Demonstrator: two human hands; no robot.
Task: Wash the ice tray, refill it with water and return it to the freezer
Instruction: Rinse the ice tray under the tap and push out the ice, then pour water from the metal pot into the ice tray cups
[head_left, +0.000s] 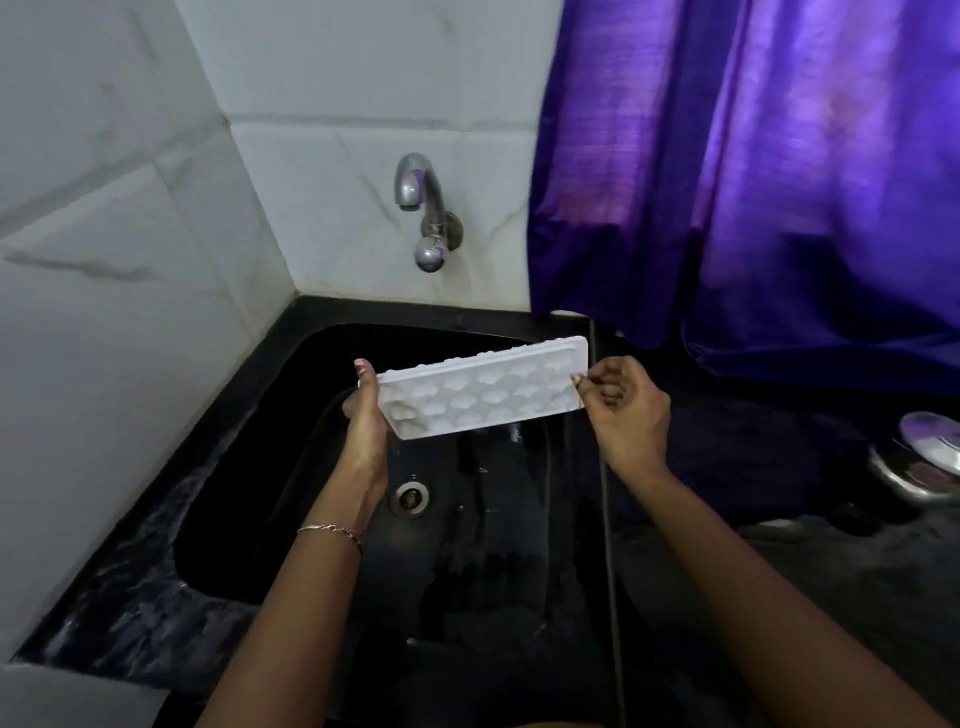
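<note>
Holding steady over the basin for now. Nearest to me, both forearms reach forward; a thin bracelet (332, 531) sits on the left wrist.

Left hand (363, 415): wrapped round the near-left short end of the ice tray (480, 389), thumb up along the edge, fingers under. Firm hold, as far as I can judge.

Right hand (626, 410): only a fingertip pinch on the far-right short end, the other fingers curled loosely. This is the weak point. If the plastic is wet, I judge the pinch could slip and that end would drop toward the sink (291, 374).

Tray itself: white, held in the air above the black sink, tilted with its face toward me, right end higher. I cannot tell whether I see open cups or their undersides. If water is in the cells, this tilt would spill it.

Below the tray: drain (410, 498), open. Sink floor looks wet.

Further back: tap (418, 192) on the tiled wall, no stream visible. Tray sits forward of the spout, so water could miss it and splash the counter.

Right side: purple curtain (753, 171) hangs close to the tray's far end; a steel vessel (919, 462) on the counter. A wide swing could snag the cloth.
</note>
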